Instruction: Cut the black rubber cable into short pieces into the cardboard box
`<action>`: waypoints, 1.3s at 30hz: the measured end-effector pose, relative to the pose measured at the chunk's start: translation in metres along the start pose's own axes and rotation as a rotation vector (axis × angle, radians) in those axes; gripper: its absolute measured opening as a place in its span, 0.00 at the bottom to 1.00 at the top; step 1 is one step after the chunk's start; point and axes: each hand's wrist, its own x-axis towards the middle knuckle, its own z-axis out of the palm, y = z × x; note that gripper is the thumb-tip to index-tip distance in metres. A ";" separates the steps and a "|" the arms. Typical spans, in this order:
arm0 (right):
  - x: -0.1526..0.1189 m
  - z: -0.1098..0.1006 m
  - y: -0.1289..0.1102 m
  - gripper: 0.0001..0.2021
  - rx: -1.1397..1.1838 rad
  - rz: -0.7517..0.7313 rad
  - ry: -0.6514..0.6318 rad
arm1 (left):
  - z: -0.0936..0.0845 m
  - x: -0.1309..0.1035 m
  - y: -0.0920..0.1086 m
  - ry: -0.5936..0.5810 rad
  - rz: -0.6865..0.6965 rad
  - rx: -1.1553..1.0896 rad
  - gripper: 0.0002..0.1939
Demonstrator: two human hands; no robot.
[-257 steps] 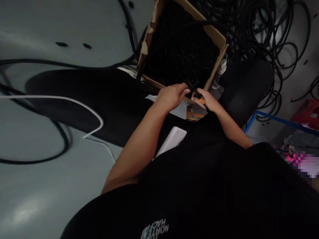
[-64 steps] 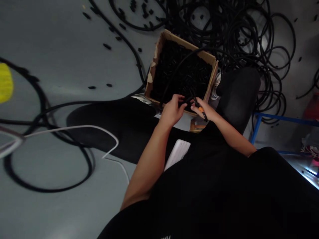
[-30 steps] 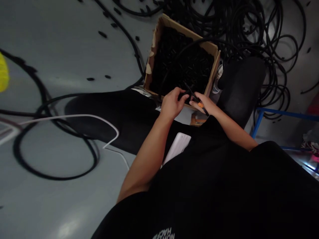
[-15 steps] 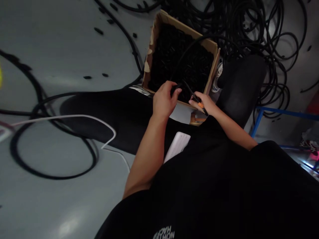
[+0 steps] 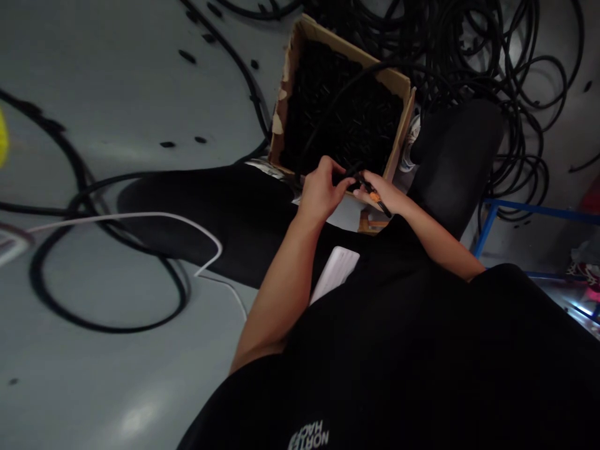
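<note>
Leftward, one dark loop (image 5: 117, 329) lies on the floor (image 5: 84, 387); then the left hand (image 5: 323, 186) pinches one black hose (image 5: 382, 65) at the near edge of one box (image 5: 277, 125). Inside, short pieces (image 5: 347, 119), too many to count, seem to fill much already. The right hand (image 5: 383, 189) grips one orange-marked tool (image 5: 375, 196); farther right, tangled coils (image 5: 469, 69), number unclear, look uncut, so plenty seems left.

The right hand (image 5: 386, 194) partly hides the orange-marked tool (image 5: 375, 197); its tip is indistinct. Black pieces (image 5: 356, 119) in the box (image 5: 277, 122) merge in shadow. The left edge cuts off a yellow object (image 5: 2, 139).
</note>
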 end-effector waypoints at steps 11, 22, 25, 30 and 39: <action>-0.003 -0.003 0.005 0.14 -0.041 -0.054 0.090 | -0.003 0.000 0.013 -0.014 0.061 -0.009 0.17; -0.003 -0.006 -0.003 0.21 -0.009 -0.018 0.088 | -0.003 -0.002 0.015 -0.057 0.125 0.049 0.17; -0.004 -0.007 -0.006 0.19 -0.026 0.019 0.110 | -0.005 -0.003 0.016 -0.035 0.075 0.116 0.15; -0.002 -0.005 0.002 0.21 -0.015 0.010 0.050 | -0.005 -0.003 0.017 -0.067 0.072 0.112 0.16; -0.005 -0.008 -0.007 0.26 -0.001 -0.015 0.101 | -0.006 0.001 0.009 -0.073 0.073 0.018 0.22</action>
